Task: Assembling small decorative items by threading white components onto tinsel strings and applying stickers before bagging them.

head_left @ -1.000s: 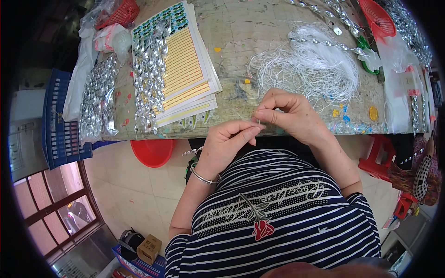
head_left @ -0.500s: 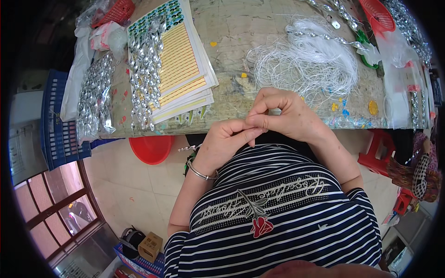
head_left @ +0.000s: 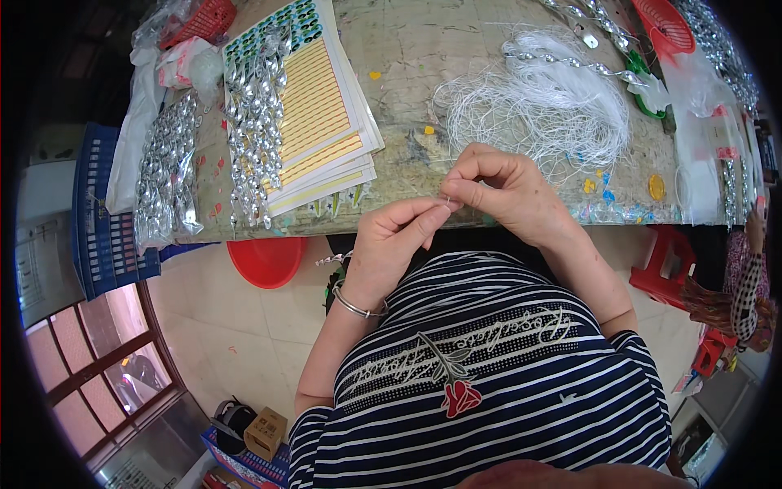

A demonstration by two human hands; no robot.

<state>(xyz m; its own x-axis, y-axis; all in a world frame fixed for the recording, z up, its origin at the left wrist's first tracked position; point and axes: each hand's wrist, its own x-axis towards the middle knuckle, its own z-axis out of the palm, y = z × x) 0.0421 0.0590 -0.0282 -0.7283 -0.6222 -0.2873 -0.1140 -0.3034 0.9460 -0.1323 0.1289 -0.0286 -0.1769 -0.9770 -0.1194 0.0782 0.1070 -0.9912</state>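
Observation:
Just over the table's near edge, my left hand (head_left: pixel 393 236) and my right hand (head_left: pixel 513 194) meet, each closed in a pinch of thumb and forefinger. Between the touching fingertips shows a thin whitish bit, like thread; what the left fingers hold is hidden. The end of a silver twisted strip (head_left: pixel 332 259) sticks out beside my left wrist; whether it runs up to the fingers cannot be seen. Beyond my right hand lies a loose heap of white thread (head_left: pixel 538 106), with a silver twisted strip across its top.
On the worn table (head_left: pixel 399 49) lie a stack of patterned sheets (head_left: pixel 326 106), silver twisted strips (head_left: pixel 167 171), green-handled scissors (head_left: pixel 648 102) and a red basket (head_left: pixel 664 28). Below the edge are a red basin (head_left: pixel 267 262) and a red stool (head_left: pixel 658 273). Another person's arm (head_left: pixel 745 293) shows far right.
My right hand has shifted slightly up, its thumb and forefinger drawing a little off the left fingertips. A thin whitish bit now shows between them. The other person's arm at right has moved.

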